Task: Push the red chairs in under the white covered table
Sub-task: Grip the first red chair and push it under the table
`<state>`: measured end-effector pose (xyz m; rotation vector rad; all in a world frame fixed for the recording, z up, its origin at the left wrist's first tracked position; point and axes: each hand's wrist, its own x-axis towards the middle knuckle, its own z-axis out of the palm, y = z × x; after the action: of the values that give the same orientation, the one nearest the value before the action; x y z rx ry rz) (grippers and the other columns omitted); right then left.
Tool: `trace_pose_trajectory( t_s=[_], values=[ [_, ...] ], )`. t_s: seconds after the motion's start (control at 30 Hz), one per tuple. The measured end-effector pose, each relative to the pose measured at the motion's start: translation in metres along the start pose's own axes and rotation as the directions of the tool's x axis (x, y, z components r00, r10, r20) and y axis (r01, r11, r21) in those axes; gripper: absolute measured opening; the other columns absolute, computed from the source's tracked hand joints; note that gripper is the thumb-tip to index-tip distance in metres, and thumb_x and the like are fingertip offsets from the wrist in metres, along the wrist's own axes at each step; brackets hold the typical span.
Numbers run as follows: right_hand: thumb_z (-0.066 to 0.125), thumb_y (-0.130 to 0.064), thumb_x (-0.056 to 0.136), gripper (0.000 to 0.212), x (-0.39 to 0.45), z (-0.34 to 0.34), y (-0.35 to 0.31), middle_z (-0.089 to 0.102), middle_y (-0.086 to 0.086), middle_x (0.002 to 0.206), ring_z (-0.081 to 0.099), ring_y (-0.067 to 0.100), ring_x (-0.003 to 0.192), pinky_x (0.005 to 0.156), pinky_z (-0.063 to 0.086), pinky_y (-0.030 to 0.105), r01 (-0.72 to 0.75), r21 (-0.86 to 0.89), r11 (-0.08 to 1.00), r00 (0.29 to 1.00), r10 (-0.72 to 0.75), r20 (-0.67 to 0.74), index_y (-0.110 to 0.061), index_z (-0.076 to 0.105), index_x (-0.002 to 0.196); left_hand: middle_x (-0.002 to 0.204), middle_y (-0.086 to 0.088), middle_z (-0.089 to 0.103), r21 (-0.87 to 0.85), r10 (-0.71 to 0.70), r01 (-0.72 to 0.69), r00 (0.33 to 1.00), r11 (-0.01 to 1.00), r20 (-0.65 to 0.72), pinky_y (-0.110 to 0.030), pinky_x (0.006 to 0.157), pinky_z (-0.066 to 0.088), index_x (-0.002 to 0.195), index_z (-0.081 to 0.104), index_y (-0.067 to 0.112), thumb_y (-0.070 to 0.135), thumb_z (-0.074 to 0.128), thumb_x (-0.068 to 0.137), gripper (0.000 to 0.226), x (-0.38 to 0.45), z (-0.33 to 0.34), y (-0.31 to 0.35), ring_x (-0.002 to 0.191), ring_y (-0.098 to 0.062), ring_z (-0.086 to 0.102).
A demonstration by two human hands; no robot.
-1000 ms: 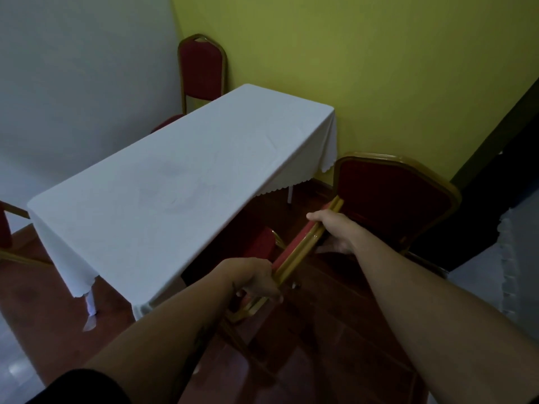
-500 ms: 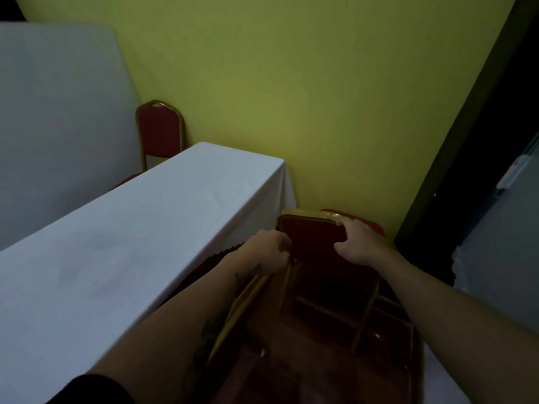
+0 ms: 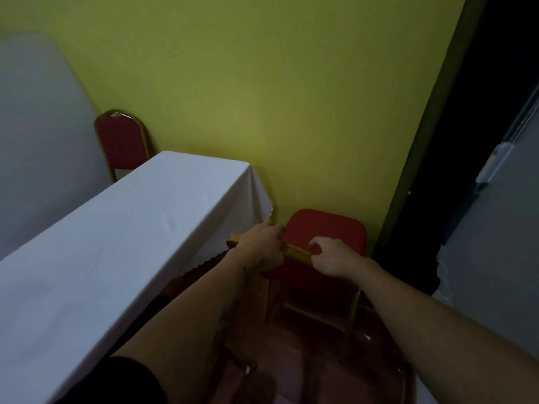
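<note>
Both hands grip chair (image 3: pixel 323 231) backrest: left hand (image 3: pixel 264 246) wrapped, right hand (image 3: pixel 331 258) fingers curled. Next: push it under worktop (image 3: pixel 116 243).

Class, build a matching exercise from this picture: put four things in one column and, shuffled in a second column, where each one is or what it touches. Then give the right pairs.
Things
1. left hand
2. right hand
3. far red chair
4. near red chair

Places
A. stands past the far end of the white covered table, near the yellow wall
B. on the gold top rail, on the side next to the tablecloth
C. stands beside the table's corner, seat facing the wall
D. on the gold top rail, on the side away from the table

Pairs: 1-B, 2-D, 3-A, 4-C
</note>
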<state>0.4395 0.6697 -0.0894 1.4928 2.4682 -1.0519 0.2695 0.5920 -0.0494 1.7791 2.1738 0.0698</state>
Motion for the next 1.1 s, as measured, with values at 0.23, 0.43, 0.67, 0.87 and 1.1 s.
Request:
trace_pose_trajectory(
  t_s=[0.23, 0.43, 0.67, 0.87, 1.1],
  values=[
    [0.057, -0.011, 0.085, 0.062, 0.007, 0.020, 0.022, 0.063, 0.003, 0.114, 0.063, 0.029, 0.102, 0.089, 0.056, 0.045, 0.049, 0.013, 0.999, 0.995, -0.050, 0.083, -0.040, 0.052, 0.140, 0.082, -0.001, 0.061, 0.285, -0.032, 0.003, 0.995, 0.959, 0.097, -0.036, 0.071, 0.044, 0.089, 0.063, 0.016, 0.027, 0.063, 0.082, 0.013, 0.048, 0.026, -0.004, 0.081, -0.024, 0.063],
    [0.053, -0.006, 0.089, 0.064, 0.020, 0.017, 0.016, 0.059, 0.004, 0.124, 0.057, 0.032, 0.113, 0.101, 0.046, 0.053, 0.038, -0.032, 0.999, 0.991, -0.033, 0.133, -0.041, 0.044, 0.142, 0.071, 0.001, 0.054, 0.334, -0.074, 0.051, 0.996, 0.941, 0.056, -0.034, 0.067, 0.051, 0.071, 0.055, 0.017, 0.019, 0.060, 0.086, 0.016, 0.056, 0.024, 0.000, 0.069, -0.020, 0.057],
    [0.052, -0.003, 0.092, 0.064, 0.001, 0.017, 0.032, 0.058, -0.004, 0.115, 0.056, 0.024, 0.104, 0.086, 0.039, 0.039, 0.023, -0.025, 0.999, 0.987, -0.019, 0.159, -0.043, 0.048, 0.142, 0.089, -0.001, 0.065, 0.440, -0.074, 0.041, 0.996, 0.897, 0.058, -0.032, 0.070, 0.053, 0.097, 0.068, 0.013, 0.024, 0.058, 0.087, 0.017, 0.035, 0.038, 0.023, 0.084, -0.020, 0.064],
    [0.052, 0.002, 0.088, 0.059, -0.012, 0.012, 0.047, 0.059, 0.002, 0.123, 0.054, 0.030, 0.114, 0.090, 0.034, 0.047, 0.000, -0.068, 0.998, 0.986, 0.011, 0.167, -0.039, 0.060, 0.129, 0.107, -0.005, 0.068, 0.426, -0.071, 0.028, 0.994, 0.904, 0.086, -0.040, 0.083, 0.057, 0.108, 0.068, 0.013, 0.030, 0.062, 0.082, 0.032, 0.006, 0.054, 0.043, 0.098, -0.025, 0.067],
    [0.063, -0.014, 0.088, 0.072, -0.018, 0.022, 0.083, 0.041, 0.012, 0.147, 0.044, 0.038, 0.132, 0.104, 0.046, 0.052, -0.265, 0.188, 0.946, 0.947, 0.292, -0.134, -0.026, 0.037, 0.154, 0.104, -0.005, 0.067, -0.002, 0.071, -0.073, 0.968, 0.997, 0.241, -0.039, 0.083, 0.056, 0.107, 0.065, 0.019, 0.025, 0.061, 0.073, 0.034, -0.008, 0.053, -0.012, 0.095, -0.026, 0.066]
  ],
)
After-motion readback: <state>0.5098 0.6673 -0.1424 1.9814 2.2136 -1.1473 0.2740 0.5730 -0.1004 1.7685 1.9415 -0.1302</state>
